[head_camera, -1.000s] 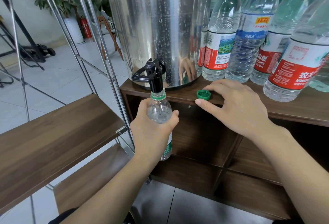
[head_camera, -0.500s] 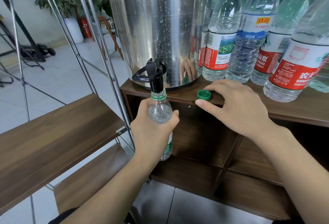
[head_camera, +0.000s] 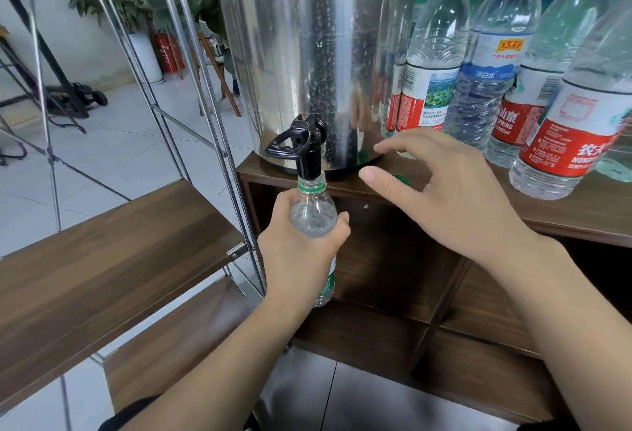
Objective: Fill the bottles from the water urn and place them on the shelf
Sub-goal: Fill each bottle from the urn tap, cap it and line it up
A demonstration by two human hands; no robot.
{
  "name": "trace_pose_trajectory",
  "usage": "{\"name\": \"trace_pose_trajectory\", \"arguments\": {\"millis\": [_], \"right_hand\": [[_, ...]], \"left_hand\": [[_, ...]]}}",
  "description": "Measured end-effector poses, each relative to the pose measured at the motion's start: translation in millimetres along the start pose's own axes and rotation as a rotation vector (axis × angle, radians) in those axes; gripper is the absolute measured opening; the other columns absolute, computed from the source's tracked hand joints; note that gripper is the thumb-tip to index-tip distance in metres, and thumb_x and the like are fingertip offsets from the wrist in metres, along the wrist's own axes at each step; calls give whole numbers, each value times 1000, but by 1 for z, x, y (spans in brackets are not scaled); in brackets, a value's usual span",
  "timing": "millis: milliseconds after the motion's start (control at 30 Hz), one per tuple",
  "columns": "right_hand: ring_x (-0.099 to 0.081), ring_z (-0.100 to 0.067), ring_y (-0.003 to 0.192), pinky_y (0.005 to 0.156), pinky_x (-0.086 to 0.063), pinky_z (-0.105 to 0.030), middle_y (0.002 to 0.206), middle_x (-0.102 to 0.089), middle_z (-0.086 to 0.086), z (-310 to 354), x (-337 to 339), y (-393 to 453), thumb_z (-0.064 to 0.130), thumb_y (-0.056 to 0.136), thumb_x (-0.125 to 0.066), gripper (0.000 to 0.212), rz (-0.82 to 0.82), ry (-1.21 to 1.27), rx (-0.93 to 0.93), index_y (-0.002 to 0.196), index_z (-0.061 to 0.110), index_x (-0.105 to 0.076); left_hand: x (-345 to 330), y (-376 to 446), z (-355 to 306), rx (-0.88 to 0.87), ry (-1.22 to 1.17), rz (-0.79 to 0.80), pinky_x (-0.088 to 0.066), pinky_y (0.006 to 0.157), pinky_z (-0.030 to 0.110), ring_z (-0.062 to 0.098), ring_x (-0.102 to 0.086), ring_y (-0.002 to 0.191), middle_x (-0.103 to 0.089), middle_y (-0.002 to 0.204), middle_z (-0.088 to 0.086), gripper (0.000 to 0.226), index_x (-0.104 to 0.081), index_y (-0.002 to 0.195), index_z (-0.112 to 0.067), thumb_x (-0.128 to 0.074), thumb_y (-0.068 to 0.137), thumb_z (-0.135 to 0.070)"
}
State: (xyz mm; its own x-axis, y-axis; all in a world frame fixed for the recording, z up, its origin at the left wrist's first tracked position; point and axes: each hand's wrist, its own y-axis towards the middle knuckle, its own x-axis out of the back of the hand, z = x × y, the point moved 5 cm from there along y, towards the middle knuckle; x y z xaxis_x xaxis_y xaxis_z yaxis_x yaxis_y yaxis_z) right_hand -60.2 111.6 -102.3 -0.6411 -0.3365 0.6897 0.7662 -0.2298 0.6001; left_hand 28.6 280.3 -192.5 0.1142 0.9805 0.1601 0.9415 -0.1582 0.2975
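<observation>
Fingers of our left hand point(head_camera: 301, 256) wrap the bottle point(head_camera: 313, 216), its mouth under the urn's black tap point(head_camera: 309, 153). At 3 o'clock our right hand point(head_camera: 444, 191) hovers spread, half-hiding the green cap point(head_camera: 400, 178) by the cabinet edge point(head_camera: 342, 187).

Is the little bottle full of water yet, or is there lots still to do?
Done: the green cap is off, lying on the wooden cabinet top. In hand: the left hand grips the small clear plastic bottle, its mouth under the steel urn's black tap. I cannot tell whether water is flowing. The right hand is open above the cap. Left: filling, capping and putting it on the brown wooden shelf.
</observation>
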Motion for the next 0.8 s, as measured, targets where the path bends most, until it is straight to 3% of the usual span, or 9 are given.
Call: {"name": "trace_pose_trajectory", "arguments": {"millis": [200,300,433,667,800], "right_hand": [[-60,-2,110,96,-43,-14,117,-67,10,35,5,6,53,94,-65,40,-66,131,142,117,21,-72],[-57,5,107,97,-39,-10,117,-67,7,52,7,12,46,92,-70,38,-86,173,222,117,18,-72],[-59,0,114,101,-39,-12,122,-67,3,71,5,21,42,89,-76,37,-52,198,313,116,16,-74],[-63,-2,111,102,-44,-14,122,-71,2,83,0,31,39,88,-77,29,-22,158,369,108,19,-79],[-68,-12,111,99,-53,-32,121,-72,-2,88,-1,29,39,88,-76,29,-60,85,404,106,17,-79]], "left_hand": [[-1,1,1,-15,-5,-4,-54,81,19,-3,-68,90,-71,94,-17,44,-61,107,-35,-91,76,-35],[-3,2,2,-13,-18,-8,-55,82,20,-2,-69,90,-72,96,-17,45,-60,107,-38,-91,75,-34],[-3,2,3,1,-31,-9,-48,73,8,-5,-68,86,-72,92,-21,44,-59,103,-38,-92,75,-32],[-1,2,1,8,-35,11,-46,73,5,-9,-66,88,-70,89,-25,45,-56,103,-44,-90,75,-33],[-1,2,0,0,-34,17,-45,72,4,-12,-64,85,-69,87,-24,46,-54,99,-46,-90,76,-31]]}}
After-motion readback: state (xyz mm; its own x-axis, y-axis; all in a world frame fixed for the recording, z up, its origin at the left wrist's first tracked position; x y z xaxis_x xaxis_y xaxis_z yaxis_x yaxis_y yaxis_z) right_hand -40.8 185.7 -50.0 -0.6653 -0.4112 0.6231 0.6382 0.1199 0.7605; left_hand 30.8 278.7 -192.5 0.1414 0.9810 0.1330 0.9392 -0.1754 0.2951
